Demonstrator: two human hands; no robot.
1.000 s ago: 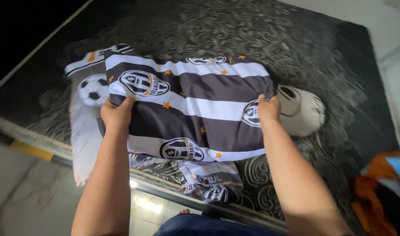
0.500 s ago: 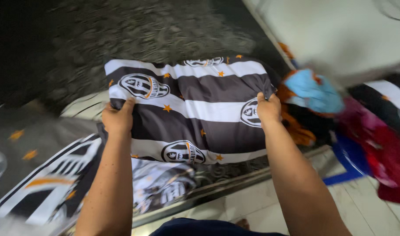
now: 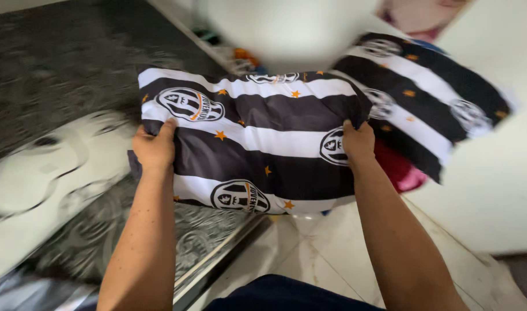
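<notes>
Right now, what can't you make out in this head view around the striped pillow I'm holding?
- Fingers of the left hand and right hand: curled behind the pillow, hidden by its cloth.
- Second striped cloth at the right: motion-blurred, shape unclear.
- Red thing: mostly hidden behind the pillow and right arm.
- White shape at the top: blurred, cut by the frame edge.
- Small things beside the mattress: blurred, too small to tell.

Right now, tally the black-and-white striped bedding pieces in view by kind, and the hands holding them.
Folded striped cover, held at both ends: 1
Striped piece lying behind at right: 1
Hands, left hand and right hand: 2
Total: 4
</notes>
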